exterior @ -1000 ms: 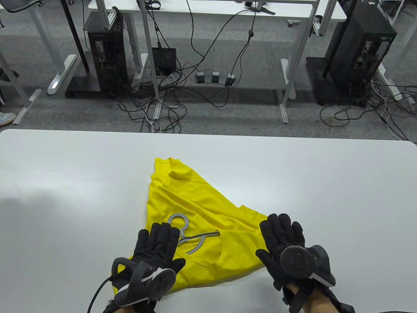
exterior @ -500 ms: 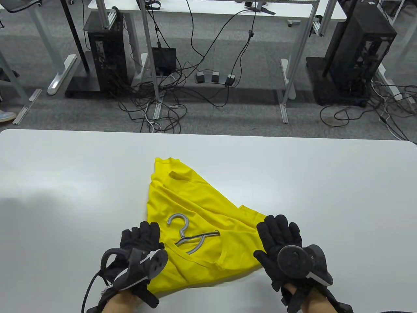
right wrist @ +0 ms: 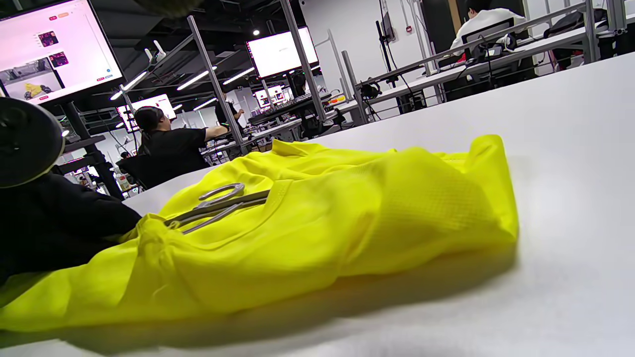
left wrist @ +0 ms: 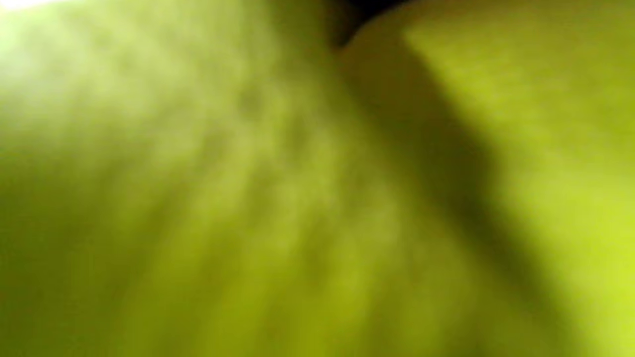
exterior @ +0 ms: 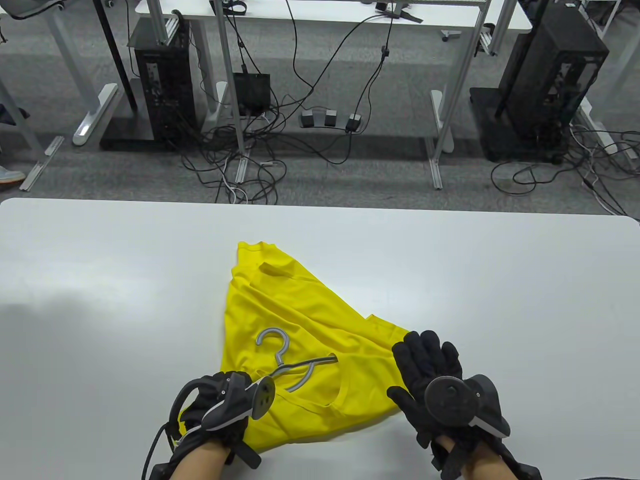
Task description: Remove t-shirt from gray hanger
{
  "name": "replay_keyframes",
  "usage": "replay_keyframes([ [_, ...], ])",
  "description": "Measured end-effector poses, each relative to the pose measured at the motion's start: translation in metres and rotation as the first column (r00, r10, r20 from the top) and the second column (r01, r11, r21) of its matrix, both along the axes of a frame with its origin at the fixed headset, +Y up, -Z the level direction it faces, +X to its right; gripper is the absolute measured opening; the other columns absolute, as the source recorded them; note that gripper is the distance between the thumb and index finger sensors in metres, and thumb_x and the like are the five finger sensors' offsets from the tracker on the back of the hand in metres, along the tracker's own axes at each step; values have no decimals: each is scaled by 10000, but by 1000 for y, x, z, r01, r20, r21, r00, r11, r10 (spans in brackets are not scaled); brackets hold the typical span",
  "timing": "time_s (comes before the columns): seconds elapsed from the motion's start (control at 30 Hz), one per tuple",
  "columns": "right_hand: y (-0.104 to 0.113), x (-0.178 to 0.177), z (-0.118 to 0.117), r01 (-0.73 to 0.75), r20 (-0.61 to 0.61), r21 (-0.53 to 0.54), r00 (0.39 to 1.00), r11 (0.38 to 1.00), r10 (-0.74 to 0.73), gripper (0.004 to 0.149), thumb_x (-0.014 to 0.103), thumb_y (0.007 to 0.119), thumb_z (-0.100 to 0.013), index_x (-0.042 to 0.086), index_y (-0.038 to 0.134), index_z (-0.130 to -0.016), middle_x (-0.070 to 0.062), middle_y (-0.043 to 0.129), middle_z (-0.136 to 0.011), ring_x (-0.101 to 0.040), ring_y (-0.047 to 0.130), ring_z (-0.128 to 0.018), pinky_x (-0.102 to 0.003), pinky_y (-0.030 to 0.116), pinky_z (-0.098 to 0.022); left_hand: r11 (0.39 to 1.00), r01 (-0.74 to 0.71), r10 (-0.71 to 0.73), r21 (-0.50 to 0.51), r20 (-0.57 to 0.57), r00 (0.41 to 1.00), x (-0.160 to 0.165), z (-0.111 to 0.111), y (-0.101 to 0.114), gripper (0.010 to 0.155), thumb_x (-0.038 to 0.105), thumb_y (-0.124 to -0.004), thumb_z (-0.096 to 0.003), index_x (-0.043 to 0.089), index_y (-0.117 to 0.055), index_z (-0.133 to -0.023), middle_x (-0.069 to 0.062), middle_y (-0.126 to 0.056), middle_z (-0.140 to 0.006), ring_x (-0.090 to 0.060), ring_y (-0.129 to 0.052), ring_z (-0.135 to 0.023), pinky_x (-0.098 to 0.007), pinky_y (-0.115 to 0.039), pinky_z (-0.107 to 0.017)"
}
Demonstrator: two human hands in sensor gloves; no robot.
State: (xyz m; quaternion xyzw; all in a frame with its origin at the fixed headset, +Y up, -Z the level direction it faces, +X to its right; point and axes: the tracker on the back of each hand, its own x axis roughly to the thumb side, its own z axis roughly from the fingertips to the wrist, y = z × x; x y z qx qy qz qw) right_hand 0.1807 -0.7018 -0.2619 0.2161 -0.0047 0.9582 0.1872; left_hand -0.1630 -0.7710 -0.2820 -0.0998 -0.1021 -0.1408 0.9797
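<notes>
A yellow t-shirt (exterior: 310, 320) lies crumpled on the white table (exterior: 500, 300). The gray hanger (exterior: 279, 360) lies on it, with its hook out of the collar and its arms running under the fabric. My left hand (exterior: 232, 380) is turned on its side at the shirt's near left, beside the collar, and its fingers curl into the fabric. The left wrist view shows only blurred yellow t-shirt (left wrist: 317, 198). My right hand (exterior: 425, 357) rests flat with fingers spread on the shirt's right edge. The right wrist view shows the t-shirt (right wrist: 347, 213), the hanger (right wrist: 238, 201) and the left hand (right wrist: 59, 223).
The table's far edge (exterior: 320, 204) runs across the middle of the table view. Beyond it are the floor, desk legs, computer towers (exterior: 160, 75) and tangled cables (exterior: 240, 165).
My left hand pulled back from the hanger, slid to the shirt's near left, rolled onto its side and curled its fingers into the fabric. The right hand barely moved.
</notes>
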Motion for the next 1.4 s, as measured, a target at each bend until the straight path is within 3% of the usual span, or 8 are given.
replay_keyframes([
  [0.3,-1,4,-1,18,6,-18,1000,1000,-18,738,489,613,-481,164,362,-1094,-134,266,-1157,-392,139,-1041,-572,45,-654,925,-238,228,295,68,971,-2,17,48,547,332,-708,-487,77,-590,-956,-143,-743,-883,-304,-901,-678,-601,-695,-585],
  [0.5,-3,1,-2,47,-15,-18,999,999,-47,739,493,609,-482,230,267,-1082,-181,264,-1150,-464,148,-1028,-633,120,-668,812,-446,345,377,307,887,9,44,80,533,320,-693,-476,98,-570,-944,-99,-771,-814,-241,-954,-607,-559,-775,-536],
  [0.57,-4,1,-3,70,-17,12,997,997,-69,736,477,622,-480,229,270,-1077,-199,391,-1135,-494,272,-1031,-658,217,-683,772,-518,392,368,366,844,13,52,88,532,321,-691,-475,102,-567,-944,-95,-771,-804,-232,-954,-593,-551,-781,-528],
  [0.7,-1,6,-1,148,-15,167,989,975,-148,640,410,625,-438,172,536,-1025,-154,732,-845,-447,744,-787,-681,487,-627,764,-538,400,355,394,828,17,61,90,531,331,-700,-484,105,-573,-947,-98,-775,-807,-229,-954,-592,-543,-783,-525],
  [0.93,11,-14,15,132,-120,328,988,935,-97,585,416,651,-420,163,672,-947,-129,794,-700,-351,811,-514,-637,573,-523,767,-589,457,254,428,780,25,65,85,555,397,-716,-495,116,-617,-963,-123,-800,-817,-270,-950,-584,-548,-761,-519],
  [1.07,15,-23,24,112,-148,403,987,908,-56,602,460,611,-426,162,702,-941,-122,826,-676,-334,841,-472,-625,615,-489,798,-538,396,273,435,809,34,66,82,503,360,-702,-492,123,-654,-934,-112,-828,-784,-251,-965,-531,-531,-786,-486],
  [1.17,18,-18,24,245,-189,367,964,898,-186,594,453,612,-440,128,758,-915,-142,839,-680,-351,850,-465,-627,620,-476,771,-569,427,286,432,795,30,65,85,496,348,-703,-486,132,-653,-930,-112,-818,-796,-264,-956,-549,-539,-779,-497],
  [1.4,23,2,21,339,-124,359,941,870,-315,563,388,659,-427,107,789,-898,-183,770,-888,-430,821,-716,-662,594,-548,712,-578,418,398,420,805,6,61,91,488,333,-689,-469,141,-661,-916,-91,-819,-795,-266,-951,-584,-566,-749,-545],
])
